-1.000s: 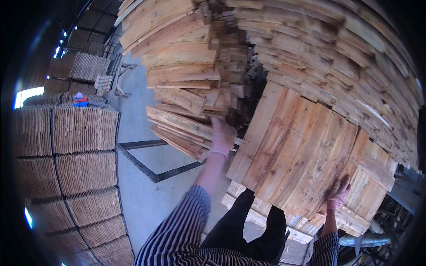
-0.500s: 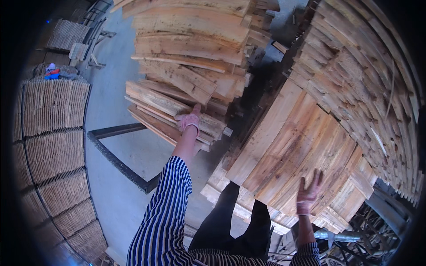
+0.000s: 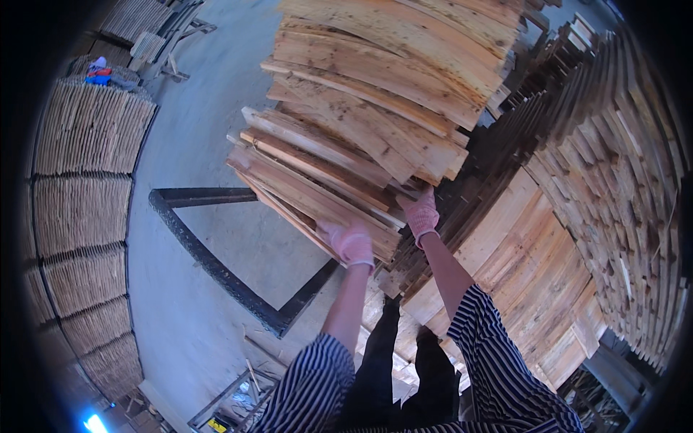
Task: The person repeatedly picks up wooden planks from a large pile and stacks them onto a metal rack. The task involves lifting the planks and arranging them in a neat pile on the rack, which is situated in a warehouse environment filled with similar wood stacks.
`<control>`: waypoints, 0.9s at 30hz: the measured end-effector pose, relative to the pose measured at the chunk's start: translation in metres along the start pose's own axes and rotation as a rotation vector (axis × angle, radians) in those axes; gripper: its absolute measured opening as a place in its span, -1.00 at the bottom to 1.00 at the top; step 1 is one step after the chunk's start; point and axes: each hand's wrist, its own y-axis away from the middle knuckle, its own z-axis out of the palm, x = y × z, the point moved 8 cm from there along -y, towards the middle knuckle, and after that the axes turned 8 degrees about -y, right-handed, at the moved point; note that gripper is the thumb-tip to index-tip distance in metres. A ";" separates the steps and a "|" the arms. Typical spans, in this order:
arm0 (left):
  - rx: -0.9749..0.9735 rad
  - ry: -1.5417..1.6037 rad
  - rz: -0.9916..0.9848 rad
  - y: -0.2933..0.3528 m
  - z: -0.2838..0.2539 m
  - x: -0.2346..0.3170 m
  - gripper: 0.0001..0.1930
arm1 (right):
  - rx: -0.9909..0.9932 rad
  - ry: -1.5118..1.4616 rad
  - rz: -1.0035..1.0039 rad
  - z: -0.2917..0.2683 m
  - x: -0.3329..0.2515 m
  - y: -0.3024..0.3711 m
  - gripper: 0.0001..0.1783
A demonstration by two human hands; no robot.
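the pile of loose planks (image 3: 404, 65) in front of you spreads across 11 to 1 o'clock, and its near end comes in close to the centre. the boards lie unevenly, a few of them fanned at an angle, and the nearest planks (image 3: 310, 195) slant from 10 o'clock down to the centre.

your left hand (image 3: 351, 242), in a pink glove, is just below the centre, at the near long edge of those planks, close to their right-hand ends. its fingers are partly curled against the wood; their tips are hidden, so i cannot tell whether it has a firm hold.

your right hand (image 3: 420, 214), gloved the same way, sits at 2 o'clock from the left one, at the plank ends. its fingers are partly bent and reach in among the boards; how far they close, or on which board, i cannot tell.

at 4 o'clock, beside your right forearm (image 3: 447, 270), flat boards (image 3: 520, 267) lie edge to edge. a tall stack of boards (image 3: 613, 180) rises at 3 o'clock. at 8 o'clock a black angular frame (image 3: 214, 265) lies on the grey floor (image 3: 195, 144). strapped stacks (image 3: 86, 209) stand at 9 o'clock, with a red and blue bundle (image 3: 99, 74) on top at 10 o'clock.
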 end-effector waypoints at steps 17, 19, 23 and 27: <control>-0.607 0.742 -0.438 0.013 -0.088 -0.018 -0.50 | -0.884 -0.030 -0.220 0.000 -0.196 0.152 0.41; -0.614 0.547 -0.212 0.116 -0.095 0.017 -0.42 | -0.967 -0.006 -0.067 0.002 -0.151 0.145 0.52; -0.809 0.259 -0.222 0.229 -0.138 -0.007 -0.42 | -0.986 0.041 0.168 -0.027 -0.115 0.193 0.52; -1.015 0.248 0.082 0.257 -0.160 0.014 -0.28 | -0.855 -0.039 0.170 -0.108 -0.081 0.221 0.45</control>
